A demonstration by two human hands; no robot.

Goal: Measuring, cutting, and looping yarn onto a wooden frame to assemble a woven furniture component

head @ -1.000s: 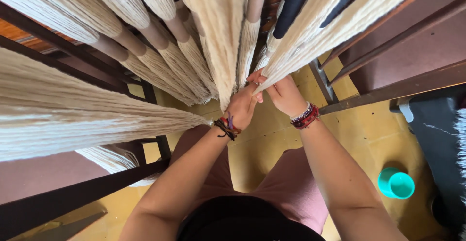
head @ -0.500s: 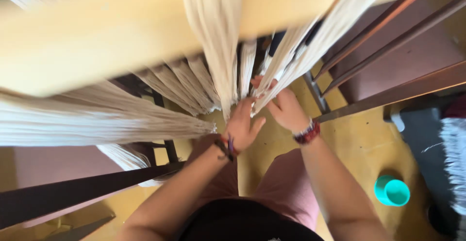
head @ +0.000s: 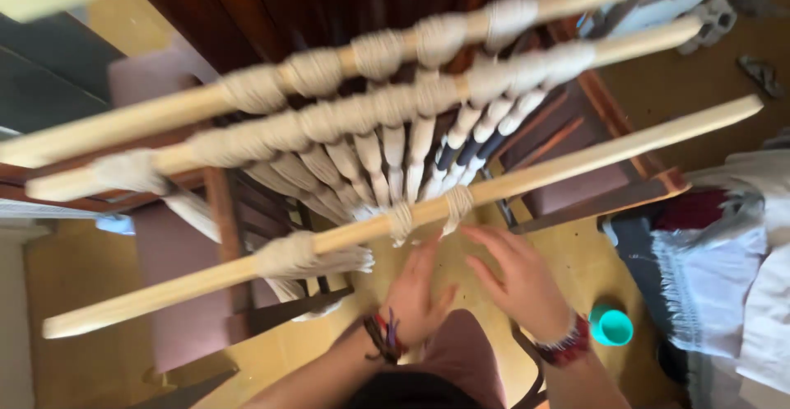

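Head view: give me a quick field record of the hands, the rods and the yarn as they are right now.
left hand: open, fingers up, just below the lowest rod, holding nothing
right hand: open, fingers reaching toward a yarn loop on that rod
lowest rod: pale wood, slanting up to the right
yarn loops: cream, two small wraps above the hands, a thicker bundle farther left
upper rods: two, wrapped in many cream yarn bundles
wrists: braided bands on both
cup: teal, on the yellow floor, right of the right hand
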